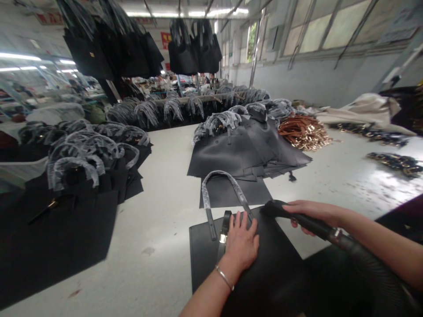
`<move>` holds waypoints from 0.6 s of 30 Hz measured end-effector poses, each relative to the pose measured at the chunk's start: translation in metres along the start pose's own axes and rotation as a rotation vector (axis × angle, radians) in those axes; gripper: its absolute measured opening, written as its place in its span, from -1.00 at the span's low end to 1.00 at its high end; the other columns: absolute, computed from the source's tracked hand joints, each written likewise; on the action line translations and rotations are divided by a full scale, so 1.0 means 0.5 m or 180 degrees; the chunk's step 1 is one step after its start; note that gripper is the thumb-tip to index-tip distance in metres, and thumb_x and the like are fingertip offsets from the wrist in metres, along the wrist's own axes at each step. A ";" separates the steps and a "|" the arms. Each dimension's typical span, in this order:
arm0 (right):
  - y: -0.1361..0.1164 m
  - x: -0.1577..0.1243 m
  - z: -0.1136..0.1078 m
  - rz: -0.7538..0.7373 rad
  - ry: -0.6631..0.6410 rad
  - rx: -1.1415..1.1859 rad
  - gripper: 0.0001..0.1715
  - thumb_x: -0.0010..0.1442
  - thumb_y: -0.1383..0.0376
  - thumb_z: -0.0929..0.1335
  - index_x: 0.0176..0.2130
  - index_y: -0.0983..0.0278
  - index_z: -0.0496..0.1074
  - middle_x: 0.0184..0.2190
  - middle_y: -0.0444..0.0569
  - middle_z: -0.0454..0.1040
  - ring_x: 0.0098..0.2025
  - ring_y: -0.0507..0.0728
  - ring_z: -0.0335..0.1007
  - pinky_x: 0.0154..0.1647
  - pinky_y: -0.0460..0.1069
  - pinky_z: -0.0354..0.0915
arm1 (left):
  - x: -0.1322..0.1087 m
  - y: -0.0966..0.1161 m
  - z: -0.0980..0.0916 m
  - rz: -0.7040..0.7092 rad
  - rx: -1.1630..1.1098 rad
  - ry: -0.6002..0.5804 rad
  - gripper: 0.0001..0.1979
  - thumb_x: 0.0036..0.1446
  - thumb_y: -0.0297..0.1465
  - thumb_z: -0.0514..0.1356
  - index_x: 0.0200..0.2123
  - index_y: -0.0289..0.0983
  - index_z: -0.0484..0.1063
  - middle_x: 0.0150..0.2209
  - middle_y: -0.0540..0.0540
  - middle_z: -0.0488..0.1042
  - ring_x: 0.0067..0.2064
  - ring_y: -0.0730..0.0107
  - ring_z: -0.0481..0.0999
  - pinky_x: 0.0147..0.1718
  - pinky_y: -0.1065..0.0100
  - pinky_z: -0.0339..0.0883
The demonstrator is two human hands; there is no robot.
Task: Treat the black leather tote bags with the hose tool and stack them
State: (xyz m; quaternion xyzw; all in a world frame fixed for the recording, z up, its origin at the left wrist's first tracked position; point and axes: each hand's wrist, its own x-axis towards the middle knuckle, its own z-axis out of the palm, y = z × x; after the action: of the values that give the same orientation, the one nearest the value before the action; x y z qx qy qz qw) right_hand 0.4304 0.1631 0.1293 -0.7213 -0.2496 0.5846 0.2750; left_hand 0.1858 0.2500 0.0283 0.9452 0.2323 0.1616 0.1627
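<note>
A black leather tote bag (pixel 271 264) lies flat on the white worktable (pixel 155 211), with its wrapped handles pointing away from me. My left hand (pixel 240 244) presses flat on the bag just below a metal-tipped strap (pixel 224 226), and a thin silver bracelet (pixel 224 277) circles that wrist. My right hand (pixel 312 215) is closed around a black vacuum nozzle (pixel 297 220), whose tip rests on the bag's top edge. A ribbed black hose (pixel 373 273) runs from the nozzle toward the lower right corner.
Stacks of black bags with film-wrapped handles (pixel 244 145) stand ahead and to the left (pixel 82 163). Brown straps with gold hardware (pixel 304 133) lie at the right, near dark chains (pixel 395 164) and beige fabric (pixel 363 112). Finished black bags hang overhead (pixel 183 48).
</note>
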 end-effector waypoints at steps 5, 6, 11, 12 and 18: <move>-0.019 0.024 0.030 -0.0447 0.0377 0.0007 -0.48 0.18 -0.09 0.36 -0.10 0.24 0.32 -0.49 -0.14 0.42 -0.67 -0.01 0.35 -0.75 -0.16 0.25 | -0.002 -0.003 0.002 -0.0018 0.0010 0.0031 -0.50 0.24 -0.21 0.09 0.23 -0.15 0.25 0.29 -0.21 0.15 0.33 -0.09 0.01 0.28 -0.14 -0.19; -0.019 0.022 0.032 -0.0530 0.0429 0.0010 -0.50 0.19 -0.08 0.35 -0.09 0.24 0.32 -0.48 -0.15 0.42 -0.67 -0.02 0.35 -0.74 -0.16 0.25 | -0.003 -0.007 0.002 -0.0048 0.0024 0.0052 -0.50 0.24 -0.21 0.09 0.23 -0.15 0.25 0.30 -0.21 0.15 0.33 -0.10 0.01 0.28 -0.14 -0.19; 0.018 -0.032 0.027 -0.0562 0.0426 0.0040 -0.49 0.18 -0.09 0.37 -0.12 0.26 0.34 -0.48 -0.14 0.41 -0.65 -0.01 0.35 -0.71 -0.14 0.29 | -0.003 -0.050 -0.009 -0.0391 0.0260 0.0187 -0.51 0.26 -0.24 0.08 0.23 -0.17 0.25 0.29 -0.22 0.16 0.32 -0.08 0.04 0.27 -0.14 -0.19; 0.029 -0.046 0.027 -0.0503 0.0392 0.0036 -0.46 0.17 -0.09 0.38 -0.08 0.26 0.34 -0.49 -0.14 0.41 -0.65 0.00 0.36 -0.71 -0.14 0.29 | -0.003 -0.060 -0.014 -0.0457 0.0321 0.0195 -0.52 0.26 -0.24 0.07 0.23 -0.17 0.25 0.29 -0.22 0.16 0.32 -0.07 0.04 0.27 -0.14 -0.19; 0.087 -0.138 0.051 -0.0181 0.0203 0.0109 -0.13 0.08 -0.10 0.44 0.24 0.19 0.22 -0.48 -0.14 0.42 -0.63 0.01 0.38 -0.69 -0.15 0.31 | -0.004 -0.091 -0.042 -0.0514 0.0651 0.0110 -0.52 0.30 -0.20 0.01 0.25 -0.13 0.23 0.30 -0.13 0.18 0.31 -0.08 0.04 0.24 -0.15 -0.12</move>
State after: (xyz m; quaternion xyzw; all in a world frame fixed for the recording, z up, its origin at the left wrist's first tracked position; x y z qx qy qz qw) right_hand 0.3940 0.0870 0.1438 -0.7274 -0.2511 0.5575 0.3116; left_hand 0.1584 0.2922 0.0290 0.9321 0.3257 0.1397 0.0740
